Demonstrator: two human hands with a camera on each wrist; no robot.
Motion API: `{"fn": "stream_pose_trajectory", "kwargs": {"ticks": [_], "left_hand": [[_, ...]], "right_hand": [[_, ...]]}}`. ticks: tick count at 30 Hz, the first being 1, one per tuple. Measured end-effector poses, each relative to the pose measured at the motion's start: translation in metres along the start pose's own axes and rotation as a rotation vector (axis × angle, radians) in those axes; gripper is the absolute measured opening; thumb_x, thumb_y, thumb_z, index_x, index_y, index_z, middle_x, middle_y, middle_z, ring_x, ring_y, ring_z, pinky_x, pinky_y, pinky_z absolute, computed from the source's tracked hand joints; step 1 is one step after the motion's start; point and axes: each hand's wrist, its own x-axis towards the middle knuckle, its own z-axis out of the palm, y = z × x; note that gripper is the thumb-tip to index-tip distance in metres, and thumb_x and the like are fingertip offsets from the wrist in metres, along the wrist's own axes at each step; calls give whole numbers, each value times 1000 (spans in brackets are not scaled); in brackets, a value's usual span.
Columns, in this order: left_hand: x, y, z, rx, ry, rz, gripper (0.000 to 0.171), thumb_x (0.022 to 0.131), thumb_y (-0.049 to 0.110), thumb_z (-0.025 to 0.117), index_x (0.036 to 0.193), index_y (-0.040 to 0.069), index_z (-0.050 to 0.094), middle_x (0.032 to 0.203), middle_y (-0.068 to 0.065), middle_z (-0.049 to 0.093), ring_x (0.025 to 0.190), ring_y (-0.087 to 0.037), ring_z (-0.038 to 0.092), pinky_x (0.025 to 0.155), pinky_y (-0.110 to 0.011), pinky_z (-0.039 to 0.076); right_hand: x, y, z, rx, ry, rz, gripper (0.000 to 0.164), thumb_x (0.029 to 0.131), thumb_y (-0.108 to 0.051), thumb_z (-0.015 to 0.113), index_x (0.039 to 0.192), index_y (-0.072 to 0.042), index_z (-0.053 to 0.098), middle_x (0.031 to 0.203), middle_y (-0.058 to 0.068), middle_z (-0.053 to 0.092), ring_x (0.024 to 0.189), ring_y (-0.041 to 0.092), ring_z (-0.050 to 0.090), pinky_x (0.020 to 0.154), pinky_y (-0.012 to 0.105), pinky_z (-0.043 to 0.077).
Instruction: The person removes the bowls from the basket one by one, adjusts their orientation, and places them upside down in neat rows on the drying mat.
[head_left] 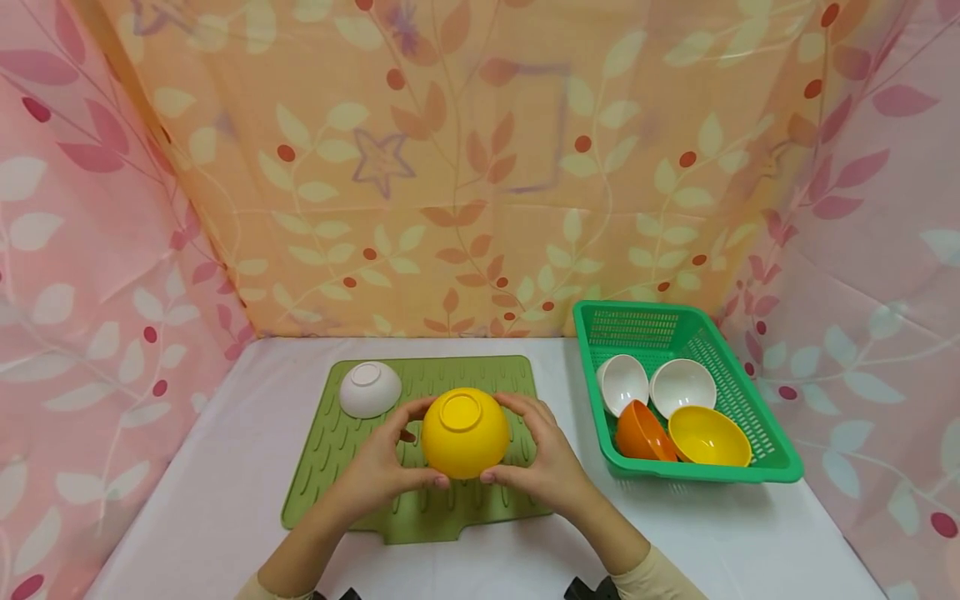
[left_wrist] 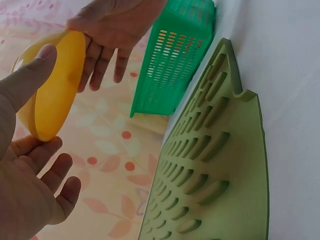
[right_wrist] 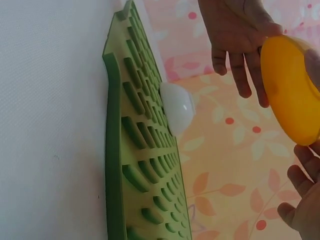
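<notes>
A yellow bowl [head_left: 465, 442] is held upside down, its foot ring facing up, above the green drying mat [head_left: 315, 450]. My left hand [head_left: 386, 467] grips its left side between thumb and fingers. On the opposite side my right hand [head_left: 546, 462] grips the rim the same way. The left wrist view shows the bowl [left_wrist: 60, 95] raised well clear of the mat [left_wrist: 235, 165], its hollow side facing the mat. Toward the mat's back left corner sits a white bowl [head_left: 370, 390], also upside down; it appears in the right wrist view as a white dome [right_wrist: 177, 107].
At the right stands a green plastic basket [head_left: 776, 462] with perforated walls. Inside it lie two white bowls [head_left: 684, 387], an orange bowl [head_left: 643, 432] and another yellow bowl [head_left: 711, 437]. Floral cloth [head_left: 450, 167] walls the white table [head_left: 225, 467] at the back and sides.
</notes>
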Motion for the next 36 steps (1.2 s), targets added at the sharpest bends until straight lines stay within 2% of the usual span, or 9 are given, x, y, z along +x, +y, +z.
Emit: {"fn": "stream_pose_trajectory", "kwargs": {"ticks": [4, 13, 18, 23, 28, 32, 36], "left_hand": [[0, -1, 0, 5, 16, -7, 97, 67, 34, 97, 149, 31, 45, 142, 8, 54, 130, -17, 49, 103, -48, 45], [-1, -2, -1, 55, 29, 13, 97, 64, 41, 97, 146, 34, 47, 143, 9, 52, 133, -18, 47, 105, -51, 43], [-1, -2, 0, 55, 14, 2, 99, 63, 43, 97, 147, 32, 46, 148, 6, 49, 139, -24, 42, 109, -60, 39], [-3, -3, 1, 75, 32, -30, 101, 60, 48, 97, 146, 37, 46, 154, 6, 43, 147, -27, 33, 113, -69, 32], [-2, -6, 1, 109, 35, -32, 100, 60, 49, 97, 145, 37, 47, 154, 6, 43, 148, -29, 31, 113, -73, 28], [1, -11, 0, 140, 41, -56, 101, 61, 47, 97, 148, 32, 46, 154, 0, 43, 145, -31, 35, 111, -72, 32], [10, -18, -2, 199, 55, -83, 103, 62, 47, 97, 149, 26, 46, 148, -6, 47, 133, -31, 42, 104, -64, 42]], "right_hand": [[1, 0, 0, -40, 15, 14, 88, 68, -48, 94, 145, -36, 52, 148, -16, 49, 142, 19, 40, 112, 66, 36], [0, 2, 1, -39, -10, 63, 88, 65, -50, 94, 143, -39, 54, 149, -13, 50, 143, 23, 41, 111, 67, 36], [-1, 4, 2, -37, -34, 94, 89, 64, -49, 95, 143, -38, 54, 150, -10, 49, 144, 26, 41, 111, 68, 36], [1, 6, 3, -38, -52, 93, 89, 66, -46, 95, 144, -35, 54, 150, -7, 48, 144, 27, 40, 111, 68, 35], [2, 9, 5, -28, -65, 124, 89, 66, -43, 96, 144, -37, 54, 150, -7, 47, 143, 25, 39, 112, 68, 35], [7, 12, 11, -59, -69, 130, 88, 68, -45, 94, 145, -38, 52, 148, -7, 48, 142, 25, 41, 112, 66, 37], [19, 14, 12, -107, -85, 123, 89, 70, -46, 93, 148, -34, 51, 152, -4, 46, 143, 28, 41, 112, 65, 37]]}}
